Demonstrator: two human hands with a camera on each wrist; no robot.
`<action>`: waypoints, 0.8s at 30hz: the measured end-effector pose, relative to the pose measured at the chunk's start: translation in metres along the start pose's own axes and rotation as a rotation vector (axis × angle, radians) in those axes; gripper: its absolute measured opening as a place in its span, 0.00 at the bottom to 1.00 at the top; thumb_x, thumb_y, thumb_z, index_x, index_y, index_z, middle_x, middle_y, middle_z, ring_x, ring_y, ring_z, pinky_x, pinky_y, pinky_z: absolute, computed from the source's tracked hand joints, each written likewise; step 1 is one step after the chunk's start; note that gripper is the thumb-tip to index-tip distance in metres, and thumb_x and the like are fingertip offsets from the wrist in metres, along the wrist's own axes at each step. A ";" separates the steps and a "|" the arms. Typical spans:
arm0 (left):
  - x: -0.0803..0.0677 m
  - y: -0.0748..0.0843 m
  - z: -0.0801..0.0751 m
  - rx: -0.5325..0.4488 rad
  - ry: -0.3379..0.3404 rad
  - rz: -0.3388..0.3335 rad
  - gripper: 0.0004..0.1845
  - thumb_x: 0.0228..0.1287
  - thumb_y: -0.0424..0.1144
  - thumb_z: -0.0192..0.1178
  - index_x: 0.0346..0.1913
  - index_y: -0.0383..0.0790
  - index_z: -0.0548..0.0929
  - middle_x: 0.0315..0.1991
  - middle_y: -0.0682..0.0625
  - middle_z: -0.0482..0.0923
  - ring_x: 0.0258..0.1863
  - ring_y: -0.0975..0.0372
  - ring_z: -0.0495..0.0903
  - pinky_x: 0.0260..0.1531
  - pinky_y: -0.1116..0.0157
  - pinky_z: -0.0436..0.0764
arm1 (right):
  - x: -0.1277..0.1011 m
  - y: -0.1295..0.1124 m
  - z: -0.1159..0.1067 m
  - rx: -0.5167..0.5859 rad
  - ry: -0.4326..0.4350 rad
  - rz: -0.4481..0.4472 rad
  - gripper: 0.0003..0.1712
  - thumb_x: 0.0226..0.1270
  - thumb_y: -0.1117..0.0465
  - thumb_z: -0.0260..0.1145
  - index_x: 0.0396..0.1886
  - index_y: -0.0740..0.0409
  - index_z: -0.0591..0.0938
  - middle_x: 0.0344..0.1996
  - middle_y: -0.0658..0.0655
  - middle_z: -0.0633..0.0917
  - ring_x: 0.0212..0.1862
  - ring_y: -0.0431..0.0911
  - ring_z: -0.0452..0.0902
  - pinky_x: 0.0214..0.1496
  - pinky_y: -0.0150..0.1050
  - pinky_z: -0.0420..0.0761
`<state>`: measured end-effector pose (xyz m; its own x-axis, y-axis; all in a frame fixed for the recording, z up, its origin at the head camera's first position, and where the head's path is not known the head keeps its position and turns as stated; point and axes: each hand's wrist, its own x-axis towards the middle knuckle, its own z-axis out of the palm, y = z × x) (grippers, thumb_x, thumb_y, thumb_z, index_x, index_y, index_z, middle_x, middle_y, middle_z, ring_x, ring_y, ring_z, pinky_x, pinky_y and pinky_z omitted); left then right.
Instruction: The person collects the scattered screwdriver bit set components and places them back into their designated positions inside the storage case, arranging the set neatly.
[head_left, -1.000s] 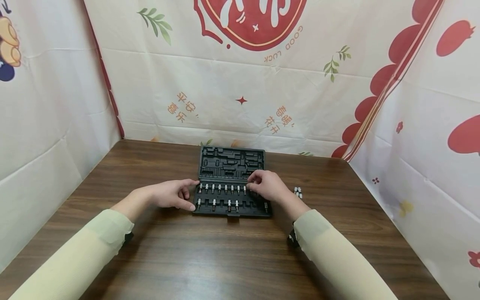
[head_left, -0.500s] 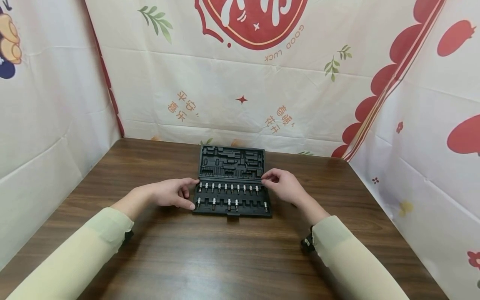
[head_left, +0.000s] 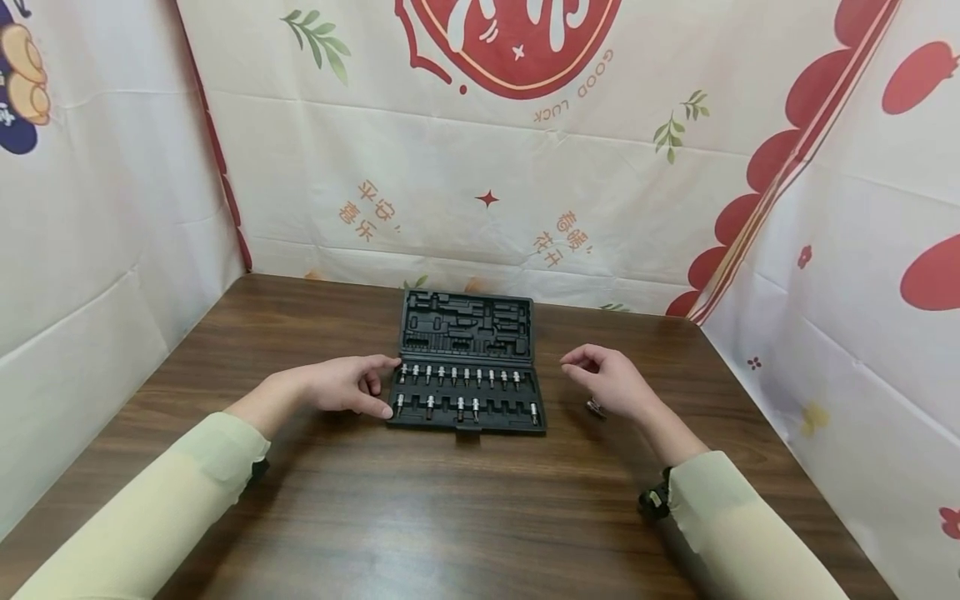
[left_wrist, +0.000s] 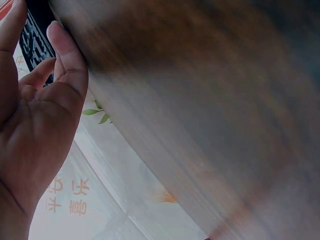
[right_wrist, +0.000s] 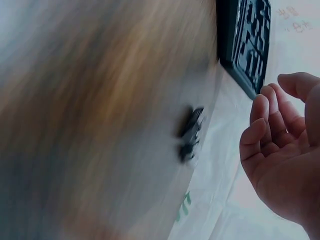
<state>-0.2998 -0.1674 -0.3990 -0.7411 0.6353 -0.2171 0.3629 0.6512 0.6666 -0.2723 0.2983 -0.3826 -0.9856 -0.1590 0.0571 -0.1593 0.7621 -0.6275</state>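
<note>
An open black tool case [head_left: 467,333] lies on the brown table [head_left: 450,517]. Its near half [head_left: 465,398] carries two rows of small silver bits; the far half has bare moulded slots. My left hand [head_left: 352,386] rests against the case's left edge [left_wrist: 36,42], thumb and forefinger spread along it, palm relaxed. To the right of the case hovers my right hand [head_left: 606,382] with loosely curled fingers [right_wrist: 262,125] that hold nothing. Just under it, a few loose bits [head_left: 595,407] lie on the table, seen blurred as loose bits [right_wrist: 190,132] in the right wrist view.
Printed cloth walls [head_left: 487,167] close in the table at the back, left and right. Bare wood stretches in front of the case toward me. The case's front latch [head_left: 467,431] sticks out at its near edge.
My right hand has drawn back from the upper bit row and moved right, off the case, to above the loose bits. The row's right end now shows bits. The left hand stayed put.
</note>
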 end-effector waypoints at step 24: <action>0.001 0.001 0.000 0.014 -0.002 0.003 0.51 0.71 0.51 0.76 0.87 0.37 0.61 0.50 0.44 0.80 0.43 0.59 0.80 0.48 0.59 0.79 | -0.019 0.063 -0.034 -0.093 -0.055 0.079 0.18 0.78 0.56 0.71 0.58 0.63 0.86 0.42 0.57 0.88 0.40 0.45 0.82 0.41 0.38 0.81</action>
<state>-0.3001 -0.1660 -0.3983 -0.7387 0.6381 -0.2170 0.3727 0.6550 0.6573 -0.2658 0.3707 -0.3966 -0.9911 -0.1289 -0.0340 -0.0887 0.8281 -0.5536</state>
